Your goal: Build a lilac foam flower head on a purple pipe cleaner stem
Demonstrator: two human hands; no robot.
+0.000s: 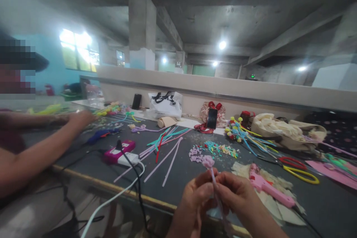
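Pinching the stem (213,176) of a lilac flower (208,161), the left hand (195,197) and right hand (237,190) sit side by side. The flower is just above both hands; a pink glue gun (271,188) lies right of the right hand.

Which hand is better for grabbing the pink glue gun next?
Probably the right hand: the glue gun lies on that side, nearer it than the left hand. Both hold the flower, though.

Grey concrete pillar (141,24). Left of pillar: bright window (79,50), turquoise wall (51,50). Right of pillar: glowing ceiling lamp (222,45), concrete beam (295,37). In front of pillar: pale partition (167,77).
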